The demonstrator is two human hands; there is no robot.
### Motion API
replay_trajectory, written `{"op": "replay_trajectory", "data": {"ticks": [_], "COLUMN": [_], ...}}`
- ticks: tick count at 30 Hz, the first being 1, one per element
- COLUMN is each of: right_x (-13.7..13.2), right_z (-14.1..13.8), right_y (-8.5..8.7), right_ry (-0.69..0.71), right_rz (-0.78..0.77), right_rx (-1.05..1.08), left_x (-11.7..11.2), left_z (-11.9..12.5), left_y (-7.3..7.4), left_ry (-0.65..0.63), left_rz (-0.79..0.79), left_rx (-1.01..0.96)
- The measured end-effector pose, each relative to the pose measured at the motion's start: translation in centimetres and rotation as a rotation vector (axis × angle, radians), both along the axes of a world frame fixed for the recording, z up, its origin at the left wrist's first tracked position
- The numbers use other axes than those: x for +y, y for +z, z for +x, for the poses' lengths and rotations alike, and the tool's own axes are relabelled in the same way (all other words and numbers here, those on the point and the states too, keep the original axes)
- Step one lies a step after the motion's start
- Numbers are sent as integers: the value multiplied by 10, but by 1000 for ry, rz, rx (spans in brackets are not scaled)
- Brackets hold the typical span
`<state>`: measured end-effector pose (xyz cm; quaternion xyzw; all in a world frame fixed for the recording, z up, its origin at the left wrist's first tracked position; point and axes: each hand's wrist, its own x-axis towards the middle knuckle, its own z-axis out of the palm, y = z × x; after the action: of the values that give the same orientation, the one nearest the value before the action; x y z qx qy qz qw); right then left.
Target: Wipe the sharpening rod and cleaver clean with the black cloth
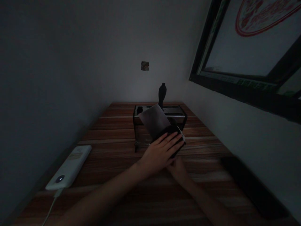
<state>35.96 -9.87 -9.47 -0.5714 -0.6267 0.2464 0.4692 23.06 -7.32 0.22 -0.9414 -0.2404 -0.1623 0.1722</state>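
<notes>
Right hand is sitting lowest, just below and right of the left wrist; its fingers are mostly hidden and blurring, so closure and hold cannot be told. Left hand is lying palm down just above it, unclenched, fingers nearly straight and slightly parted, covering a dark rounded piece; whether it is gripping or only pressing is not showing. Key relation: a flat grey panel is extending from that piece, beyond the left knuckles and to their left, its long axis slanting away up-left, crosswise to the left fingers, which are pointing up-right. Left hand is being the nearer of the two to the panel. Just beyond the hands, a slotted rack is standing on the striped surface, the panel overlapping its front in view; contact cannot be told. Past it, a black handle is rising upright. Well right of the hands a dark slab is lying; farther off, to their left, a white device is resting.
</notes>
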Motion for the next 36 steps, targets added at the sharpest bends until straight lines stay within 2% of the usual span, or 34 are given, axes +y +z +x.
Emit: {"op": "replay_trajectory", "data": {"ticks": [6, 12, 16, 26, 36], "right_x": [-1, -1, -2, -2, -1], "right_z": [-2, -2, -3, -2, -1], "right_y": [10, 8, 8, 9, 9], "right_ry": [94, 53, 50, 69, 133], "right_rz": [10, -15, -1, -10, -14], "right_rx": [-111, -191, -180, -189, -84], "left_x": [19, 33, 38, 39, 14], "left_z": [-13, -24, -27, -25, -10], "left_y": [22, 47, 53, 45, 11], "left_ry": [93, 199, 237, 257, 124], "left_rz": [32, 74, 97, 136, 93], "left_rx": [-96, -243, -283, -301, -88]}}
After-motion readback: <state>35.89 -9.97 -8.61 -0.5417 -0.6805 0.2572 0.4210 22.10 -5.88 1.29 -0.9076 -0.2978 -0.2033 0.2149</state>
